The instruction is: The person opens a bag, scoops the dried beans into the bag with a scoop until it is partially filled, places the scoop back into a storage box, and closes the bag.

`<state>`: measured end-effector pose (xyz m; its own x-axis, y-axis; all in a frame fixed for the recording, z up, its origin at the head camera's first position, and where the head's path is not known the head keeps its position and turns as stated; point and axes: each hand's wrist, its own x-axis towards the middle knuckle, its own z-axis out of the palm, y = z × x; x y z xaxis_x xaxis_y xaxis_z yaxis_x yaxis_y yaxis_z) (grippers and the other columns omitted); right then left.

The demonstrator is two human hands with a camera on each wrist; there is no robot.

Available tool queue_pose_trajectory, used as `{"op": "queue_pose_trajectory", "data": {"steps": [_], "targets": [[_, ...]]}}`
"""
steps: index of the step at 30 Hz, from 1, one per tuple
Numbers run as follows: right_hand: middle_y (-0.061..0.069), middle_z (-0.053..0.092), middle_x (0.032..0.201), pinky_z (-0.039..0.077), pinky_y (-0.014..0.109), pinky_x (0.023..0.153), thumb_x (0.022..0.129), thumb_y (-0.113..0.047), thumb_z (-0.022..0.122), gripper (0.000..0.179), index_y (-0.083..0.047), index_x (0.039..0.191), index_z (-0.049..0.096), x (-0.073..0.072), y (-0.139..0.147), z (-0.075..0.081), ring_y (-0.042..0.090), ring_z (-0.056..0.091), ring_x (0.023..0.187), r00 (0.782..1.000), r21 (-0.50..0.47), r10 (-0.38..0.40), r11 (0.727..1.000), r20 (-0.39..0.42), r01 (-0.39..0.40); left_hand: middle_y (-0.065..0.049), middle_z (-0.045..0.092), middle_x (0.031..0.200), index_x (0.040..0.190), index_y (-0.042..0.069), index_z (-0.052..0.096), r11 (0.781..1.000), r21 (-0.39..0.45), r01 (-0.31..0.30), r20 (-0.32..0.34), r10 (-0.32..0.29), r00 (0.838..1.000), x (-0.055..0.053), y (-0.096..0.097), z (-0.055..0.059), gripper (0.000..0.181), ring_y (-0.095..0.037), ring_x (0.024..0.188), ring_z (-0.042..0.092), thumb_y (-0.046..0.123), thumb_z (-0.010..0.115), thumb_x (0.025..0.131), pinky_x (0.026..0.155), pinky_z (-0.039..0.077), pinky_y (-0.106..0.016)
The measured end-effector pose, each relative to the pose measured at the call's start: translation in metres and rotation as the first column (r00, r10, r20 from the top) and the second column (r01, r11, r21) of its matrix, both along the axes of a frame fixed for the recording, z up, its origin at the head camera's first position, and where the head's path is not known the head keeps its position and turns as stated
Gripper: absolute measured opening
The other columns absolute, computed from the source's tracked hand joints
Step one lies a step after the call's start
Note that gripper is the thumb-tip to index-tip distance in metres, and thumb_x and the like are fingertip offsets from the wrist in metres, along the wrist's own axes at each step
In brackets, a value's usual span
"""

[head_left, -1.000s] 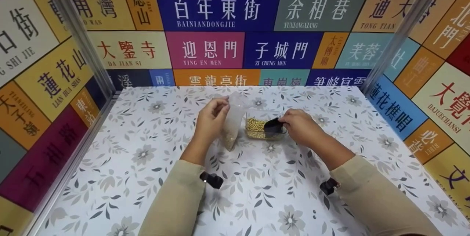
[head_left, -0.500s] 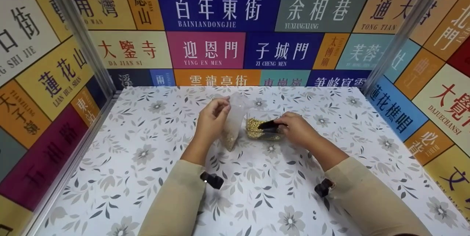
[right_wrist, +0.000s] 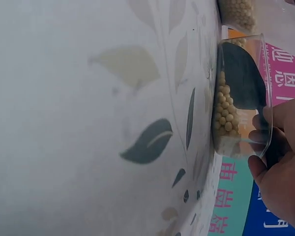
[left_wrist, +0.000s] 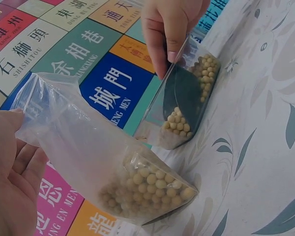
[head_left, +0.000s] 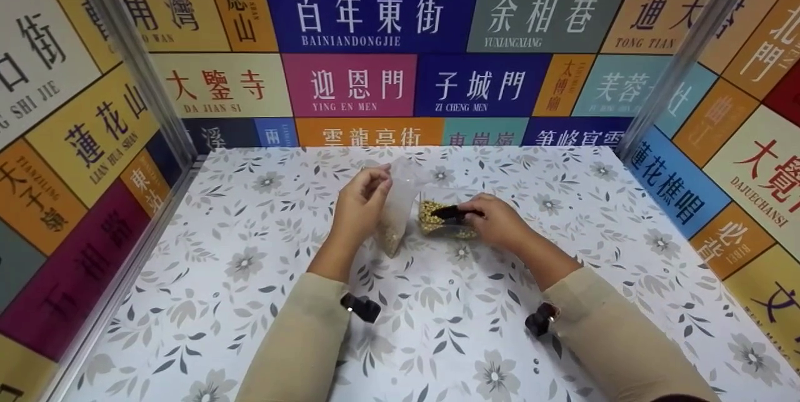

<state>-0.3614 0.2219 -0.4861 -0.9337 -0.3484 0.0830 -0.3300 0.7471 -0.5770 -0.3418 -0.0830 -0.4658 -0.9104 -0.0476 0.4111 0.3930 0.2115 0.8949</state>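
My left hand (head_left: 364,197) pinches the top edge of a clear plastic zip bag (left_wrist: 96,132). Soybeans (left_wrist: 155,189) fill the bag's lower corner, which touches the table. Right of it stands a clear plastic box (right_wrist: 243,147) with more soybeans (right_wrist: 225,115) inside. With fingers curled round its handle, my right hand (head_left: 497,217) holds a black scoop (head_left: 447,212) whose blade is down in the box among the beans. In the right wrist view the blade (right_wrist: 243,73) shows through the box wall. How many beans lie on the scoop cannot be seen.
A table with a white leaf-and-flower cloth (head_left: 431,339) lies under everything. Behind and at both sides rise panels (head_left: 375,11) printed with coloured place-name signs. Metal posts (head_left: 134,52) stand at the corners. Small black cameras (head_left: 360,308) are strapped to both wrists.
My right hand has moved left, pushing the scoop from the box's right side through the beans toward its left side. The left hand and the bag have stayed in place.
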Motion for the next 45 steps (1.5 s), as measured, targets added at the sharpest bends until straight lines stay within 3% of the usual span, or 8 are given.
{"op": "queue_pose_trajectory", "data": {"steps": [11, 18, 29, 38, 45], "targets": [[0.013, 0.067, 0.139, 0.052, 0.052, 0.107, 0.110, -0.015, 0.058, 0.033, -0.010, 0.142, 0.069, -0.001, 0.000, -0.006, 0.035, 0.063, 0.130, 0.999, -0.080, -0.033, 0.996, 0.001, 0.033, 0.003, 0.074, 0.140, 0.109, 0.016, 0.071, 1.000, -0.014, -0.007, 0.011, 0.008, 1.000, -0.001, 0.000, 0.001, 0.005, -0.012, 0.124, 0.072, 0.019, 0.068, 0.105, 0.107, 0.059, -0.026], [0.014, 0.061, 0.148, 0.051, 0.053, 0.110, 0.112, -0.018, 0.056, 0.035, -0.011, 0.145, 0.066, 0.002, 0.003, -0.006, 0.036, 0.059, 0.137, 0.999, -0.114, -0.011, 0.993, 0.033, 0.015, -0.001, 0.073, 0.142, 0.111, 0.012, 0.071, 1.000, -0.019, 0.013, -0.033, -0.014, 0.999, 0.000, -0.001, 0.000, 0.008, -0.017, 0.124, 0.073, 0.018, 0.067, 0.107, 0.107, 0.059, -0.028], [0.017, 0.065, 0.143, 0.048, 0.055, 0.119, 0.109, -0.014, 0.060, 0.032, -0.007, 0.139, 0.070, 0.001, 0.007, -0.012, 0.037, 0.060, 0.137, 1.000, -0.218, -0.022, 0.976, -0.019, 0.018, 0.000, 0.074, 0.141, 0.110, 0.013, 0.071, 1.000, -0.019, -0.004, -0.022, 0.003, 1.000, 0.001, 0.000, 0.001, 0.007, -0.015, 0.125, 0.072, 0.018, 0.068, 0.106, 0.104, 0.060, -0.028], [0.014, 0.063, 0.148, 0.043, 0.056, 0.124, 0.110, -0.018, 0.060, 0.033, -0.010, 0.141, 0.069, 0.004, 0.013, -0.010, 0.037, 0.055, 0.144, 0.998, -0.246, -0.054, 0.968, 0.009, 0.055, 0.000, 0.074, 0.141, 0.111, 0.013, 0.071, 1.000, -0.023, -0.001, -0.023, 0.001, 1.000, 0.001, 0.000, 0.000, 0.008, -0.015, 0.128, 0.071, 0.019, 0.067, 0.107, 0.105, 0.060, -0.029], [0.011, 0.061, 0.152, 0.050, 0.052, 0.117, 0.111, -0.020, 0.059, 0.036, -0.014, 0.145, 0.066, 0.010, 0.021, -0.004, 0.034, 0.057, 0.142, 0.996, -0.276, -0.083, 0.957, 0.033, 0.089, 0.002, 0.073, 0.142, 0.111, 0.015, 0.071, 1.000, -0.028, 0.001, -0.011, -0.002, 1.000, 0.001, -0.001, 0.001, 0.008, -0.013, 0.129, 0.070, 0.021, 0.066, 0.108, 0.108, 0.059, -0.026]]}}
